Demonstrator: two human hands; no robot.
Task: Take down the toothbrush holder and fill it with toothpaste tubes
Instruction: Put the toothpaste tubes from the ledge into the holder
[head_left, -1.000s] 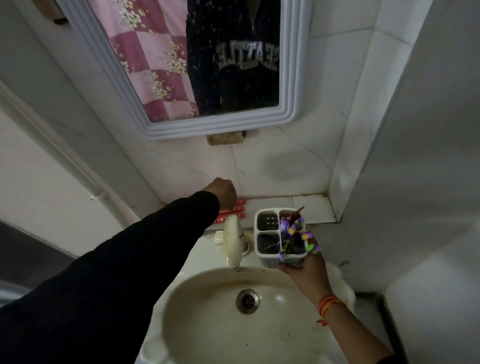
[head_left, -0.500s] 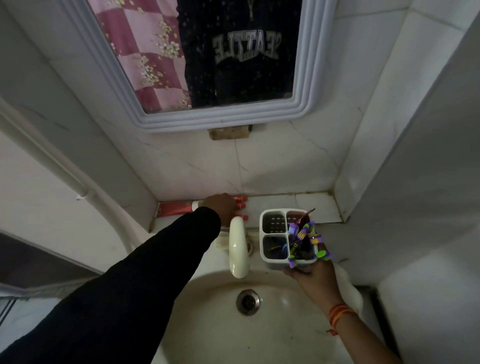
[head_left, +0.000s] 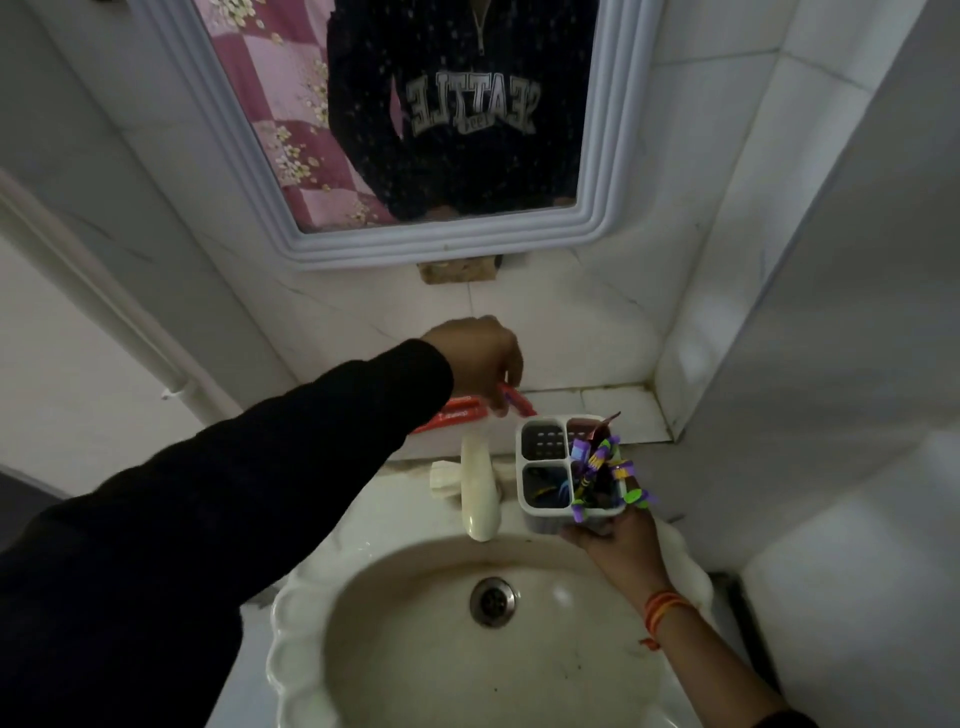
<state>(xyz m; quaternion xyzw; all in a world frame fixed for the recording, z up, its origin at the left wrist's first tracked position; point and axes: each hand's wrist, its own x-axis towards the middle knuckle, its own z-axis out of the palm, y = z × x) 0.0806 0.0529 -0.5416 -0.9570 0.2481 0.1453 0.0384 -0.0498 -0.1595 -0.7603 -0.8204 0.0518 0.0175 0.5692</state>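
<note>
Mirror (head_left: 602, 156): reflects a dark sweatshirt lettered "SEATTLE", reversed. Basin (head_left: 291, 623): white, below the ledge (head_left: 618, 410). Toothbrush holder (head_left: 545, 514): white, four compartments, upright, openings upward, gripped from beneath by the right hand (head_left: 618, 540) above the basin's rear rim. Left hand (head_left: 478, 358): fingers pinch a red toothpaste tube (head_left: 511, 402), long axis slanting down-right toward the holder. Further red tubes (head_left: 457, 415) lie on the ledge; lettering illegible.

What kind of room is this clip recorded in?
Most likely a small home bathroom: a white scalloped ceramic washbasin with a cream tap, a white-framed wall mirror, and white tiled walls.
</note>
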